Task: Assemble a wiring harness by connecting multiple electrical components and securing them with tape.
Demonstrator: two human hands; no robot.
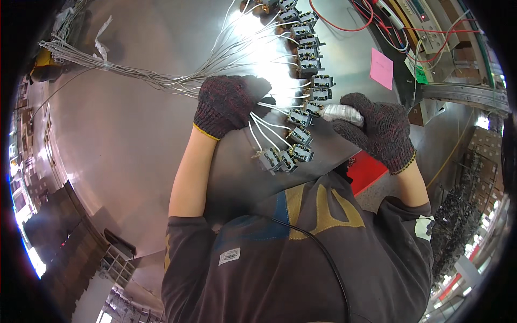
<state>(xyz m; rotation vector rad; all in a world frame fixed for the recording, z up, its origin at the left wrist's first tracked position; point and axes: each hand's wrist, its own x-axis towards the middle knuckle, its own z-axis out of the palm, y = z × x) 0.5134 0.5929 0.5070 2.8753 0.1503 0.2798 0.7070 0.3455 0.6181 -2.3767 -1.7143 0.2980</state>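
Observation:
My left hand (229, 105), in a dark knitted glove with a yellow cuff edge, is closed round a bundle of thin white wires (177, 83). From its fingers, wires fan out to several small grey-and-black connectors (301, 135); the lowest ones lie near the table's front edge. My right hand (385, 132), gloved alike, is closed on a short, rounded white-wrapped piece (343, 114). The tip of that piece meets or nearly meets a connector (312, 107) in the row. What lies under the wrapping is hidden.
More connectors (308, 51) run in a curved line toward the far edge of the metal table (124, 145). Pink (381, 69) and green notes (420, 74) lie at the right, near an instrument (423, 21) with red leads. Something red (366, 171) shows below the table edge.

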